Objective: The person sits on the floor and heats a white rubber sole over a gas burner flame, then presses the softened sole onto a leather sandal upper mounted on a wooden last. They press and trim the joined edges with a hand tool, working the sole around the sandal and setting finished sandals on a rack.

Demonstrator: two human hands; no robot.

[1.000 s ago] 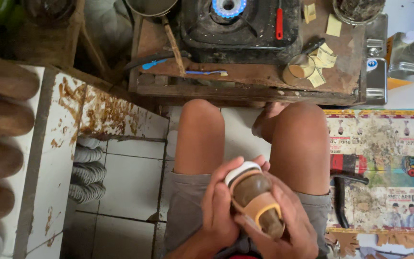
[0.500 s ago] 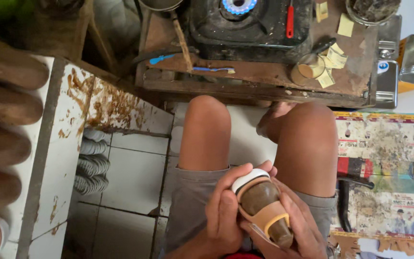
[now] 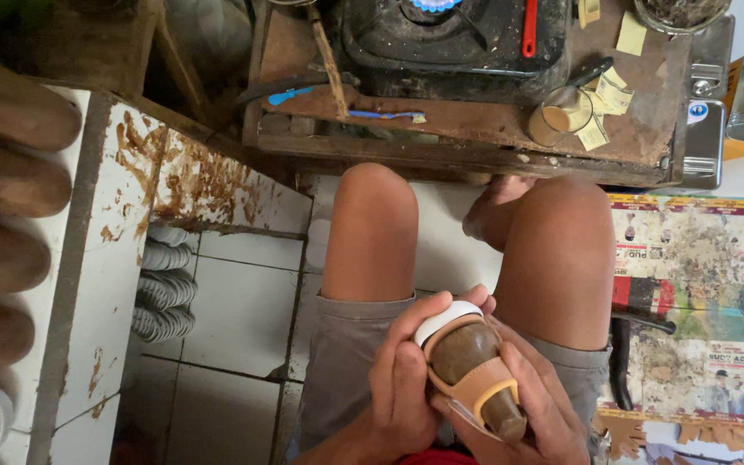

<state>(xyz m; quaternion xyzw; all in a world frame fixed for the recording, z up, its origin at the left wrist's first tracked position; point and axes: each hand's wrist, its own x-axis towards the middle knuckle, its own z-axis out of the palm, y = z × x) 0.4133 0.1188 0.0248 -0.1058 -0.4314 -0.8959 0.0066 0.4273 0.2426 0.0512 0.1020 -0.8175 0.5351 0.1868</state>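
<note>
Both hands gripping sandal on last [image 3: 474, 379], left hand [image 3: 404, 387], right hand [image 3: 537, 405], wrists cut off at btm edge

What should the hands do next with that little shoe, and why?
Probably press the tan strap down snugly against the brown form inside. Both hands already cup the small shoe over the lap: the left hand wraps its side near the white sole, the right hand supports it from beneath, and the strap edge near the thumbs looks loose.
</note>
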